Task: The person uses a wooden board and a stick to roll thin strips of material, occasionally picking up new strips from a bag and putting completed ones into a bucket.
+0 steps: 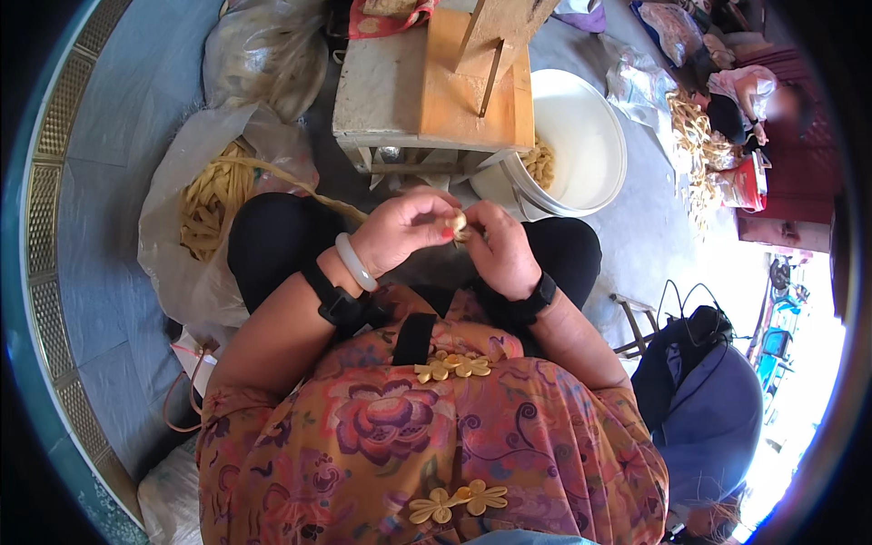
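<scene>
A long pale-yellow strip (300,182) rises from a heap of strips (228,187) in a clear plastic bag and runs over my left knee to my hands. My left hand (412,221), above my lap, pinches a small bunched end of the strip (459,223) between thumb and fingers. From the other side, the fingers of my right hand (503,245) close on the same bunched end. Its exact form is partly hidden by my fingertips. A white plastic bucket (579,136) beyond my right knee holds several small yellow knotted pieces (539,163).
Ahead stands a worn bench (378,88) with a wooden board and upright (501,41) on it. Another filled plastic bag (266,61) lies at far left. At far right, a person (746,95) sits by piled strips (691,129) and a red bucket (753,180). Someone in dark blue (708,415) is close on my right.
</scene>
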Tool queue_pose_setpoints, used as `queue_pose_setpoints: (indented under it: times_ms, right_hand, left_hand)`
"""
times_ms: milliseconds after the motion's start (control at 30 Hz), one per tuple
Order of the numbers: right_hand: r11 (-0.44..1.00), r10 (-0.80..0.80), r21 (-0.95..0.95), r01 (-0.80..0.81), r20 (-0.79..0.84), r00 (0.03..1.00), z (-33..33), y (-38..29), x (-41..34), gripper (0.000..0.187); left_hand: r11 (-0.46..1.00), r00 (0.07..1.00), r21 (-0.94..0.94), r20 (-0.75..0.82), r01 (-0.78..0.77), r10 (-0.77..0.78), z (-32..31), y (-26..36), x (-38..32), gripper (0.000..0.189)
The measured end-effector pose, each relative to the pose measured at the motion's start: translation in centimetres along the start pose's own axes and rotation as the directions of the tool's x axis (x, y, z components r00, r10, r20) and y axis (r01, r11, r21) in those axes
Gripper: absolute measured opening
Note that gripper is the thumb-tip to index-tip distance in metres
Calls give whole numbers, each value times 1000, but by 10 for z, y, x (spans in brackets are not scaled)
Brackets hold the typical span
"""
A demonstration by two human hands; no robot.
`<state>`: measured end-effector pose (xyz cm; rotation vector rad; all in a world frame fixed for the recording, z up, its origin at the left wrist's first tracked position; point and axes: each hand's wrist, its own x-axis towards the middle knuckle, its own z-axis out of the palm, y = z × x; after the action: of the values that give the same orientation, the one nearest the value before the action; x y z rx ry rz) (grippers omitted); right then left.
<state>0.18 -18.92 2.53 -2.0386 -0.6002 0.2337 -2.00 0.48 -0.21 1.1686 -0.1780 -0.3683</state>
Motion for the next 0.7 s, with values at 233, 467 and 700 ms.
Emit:
queue_pose_setpoints:
  times_ms: [233,467,700]
  right_hand:
    - [984,116,118,-132,128,985,6,-7,-1,18]
    - [993,-71,91,78,-78,994,-7,-17,-3,15]
    - [939,-308,-123,320,106,945,-9,-28,7,23]
  left_hand:
    - [892,976,451,-180,-30,124,5,6,-3,17]
    - [715,904,697,-274,-49,329,3,18,1,10]
    - [729,891,678,-270,-93,364,8,20,2,6]
